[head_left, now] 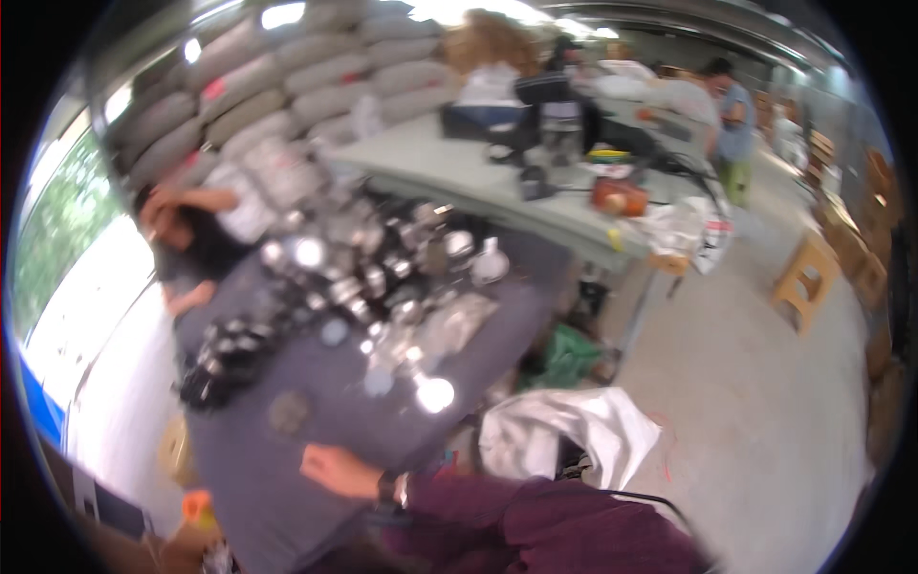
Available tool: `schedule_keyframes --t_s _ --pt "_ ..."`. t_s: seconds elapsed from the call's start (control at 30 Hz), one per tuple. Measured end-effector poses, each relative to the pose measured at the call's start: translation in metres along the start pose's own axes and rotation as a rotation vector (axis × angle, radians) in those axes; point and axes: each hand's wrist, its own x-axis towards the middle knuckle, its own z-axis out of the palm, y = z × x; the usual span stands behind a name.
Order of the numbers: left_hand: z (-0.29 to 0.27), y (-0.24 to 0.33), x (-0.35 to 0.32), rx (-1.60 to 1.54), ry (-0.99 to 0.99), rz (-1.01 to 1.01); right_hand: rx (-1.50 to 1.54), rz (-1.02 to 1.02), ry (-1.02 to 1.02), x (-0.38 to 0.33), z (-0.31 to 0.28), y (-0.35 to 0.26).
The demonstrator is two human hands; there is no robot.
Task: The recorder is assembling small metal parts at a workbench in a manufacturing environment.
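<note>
My right hand (337, 471) reaches in from the lower right over the near part of a dark grey covered table (258, 497). It wears a dark wristwatch (387, 488) below a maroon sleeve. Motion blurs the fingers, so I cannot make out whether they hold anything. Nearest to the hand lies a roundish grey-brown piece (289, 412). Farther off spreads a heap of shiny metal parts (359, 277), too smeared to name. A pile of black and silver pieces (229, 359) sits at the left. Near the right edge are clear plastic bags (459, 323). My left hand does not show.
Across the table's far left a person (196, 234) in dark clothes sits. A pale green table (411, 153) stands behind, loaded with boxes and tools. On the right are a white sack (564, 430) and a yellow stool (806, 280). Stacked sacks (316, 67) line the back.
</note>
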Motion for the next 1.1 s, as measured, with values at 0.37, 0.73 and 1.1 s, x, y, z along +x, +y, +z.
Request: schedule_keyframes --t_s 0.37,0.73,1.1 --pt "0.174 0.104 0.124 -0.754 -0.347 0.252 -0.023 -0.080 -0.326 -0.012 -0.023 -0.066" --pt "0.228 0.118 0.144 -0.688 -0.620 0.135 -0.429 -0.251 -0.316 -0.025 -0.027 -0.079" --pt "0.256 0.090 0.165 -0.491 0.093 0.504 -0.360 0.008 -0.404 -0.021 -0.025 -0.060"
